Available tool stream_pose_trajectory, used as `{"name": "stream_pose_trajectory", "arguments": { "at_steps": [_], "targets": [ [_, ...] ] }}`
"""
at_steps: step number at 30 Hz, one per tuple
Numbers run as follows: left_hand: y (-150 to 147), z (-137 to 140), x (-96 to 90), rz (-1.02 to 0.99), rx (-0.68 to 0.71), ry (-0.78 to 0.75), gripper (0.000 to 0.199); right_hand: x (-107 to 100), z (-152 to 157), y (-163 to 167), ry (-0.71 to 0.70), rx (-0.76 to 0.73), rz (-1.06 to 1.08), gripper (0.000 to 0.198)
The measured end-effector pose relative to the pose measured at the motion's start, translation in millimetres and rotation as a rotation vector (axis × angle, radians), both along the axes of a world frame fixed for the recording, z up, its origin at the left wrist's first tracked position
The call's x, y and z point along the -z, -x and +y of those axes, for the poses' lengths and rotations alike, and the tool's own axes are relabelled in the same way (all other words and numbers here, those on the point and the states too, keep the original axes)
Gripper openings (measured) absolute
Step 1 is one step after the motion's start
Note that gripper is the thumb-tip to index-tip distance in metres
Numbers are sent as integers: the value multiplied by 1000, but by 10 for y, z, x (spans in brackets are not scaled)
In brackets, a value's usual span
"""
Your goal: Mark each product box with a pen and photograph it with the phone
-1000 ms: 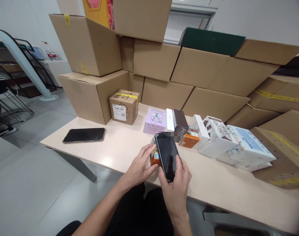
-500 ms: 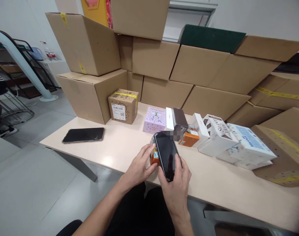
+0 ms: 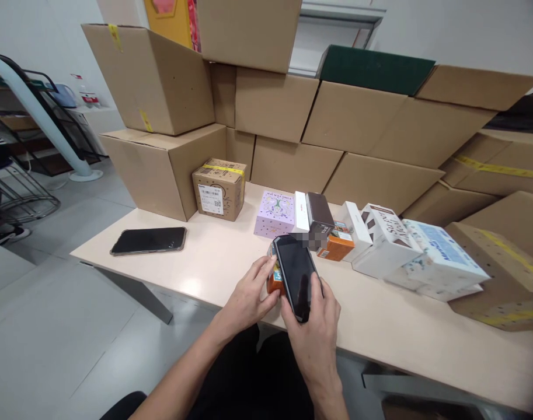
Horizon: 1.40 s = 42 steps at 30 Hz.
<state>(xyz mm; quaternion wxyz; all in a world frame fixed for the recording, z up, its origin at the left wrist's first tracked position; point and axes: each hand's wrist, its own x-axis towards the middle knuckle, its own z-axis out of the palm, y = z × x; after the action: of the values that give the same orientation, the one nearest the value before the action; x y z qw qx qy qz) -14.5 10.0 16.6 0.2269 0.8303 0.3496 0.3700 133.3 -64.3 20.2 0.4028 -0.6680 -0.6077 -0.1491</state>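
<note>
My right hand is wrapped around a black handheld device shaped like a thick smartphone, its dark screen tilted up toward me. Beneath and left of it is a small orange box, mostly covered by the device. My left hand grips that box at its left side, fingers along the edge and thumb at the near corner. Another black smartphone lies face up on the table to the left.
A row of small boxes runs rightward: a purple box, a dark brown box, an orange box and white boxes. A labelled carton stands left of them. Large stacked cartons wall off the back.
Both hands keep the same hold on the device and the orange box. Only a very slight shift of the camera shows.
</note>
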Motion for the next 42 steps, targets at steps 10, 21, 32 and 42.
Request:
{"name": "stream_pose_trajectory", "arguments": {
  "at_steps": [10,21,32,42],
  "targets": [
    [1,-20,-8,-33,6,10,75,22,2,19,-8,-2,41,74],
    [2,-17,8,-71,28,37,76,31,4,21,-21,-18,104,72],
    [19,-17,6,-37,13,7,70,11,-202,-464,-28,148,236,76],
    [-15,-24,51,11,-1,-11,55,318,-449,-1373,70,484,-75,82]
  ]
}}
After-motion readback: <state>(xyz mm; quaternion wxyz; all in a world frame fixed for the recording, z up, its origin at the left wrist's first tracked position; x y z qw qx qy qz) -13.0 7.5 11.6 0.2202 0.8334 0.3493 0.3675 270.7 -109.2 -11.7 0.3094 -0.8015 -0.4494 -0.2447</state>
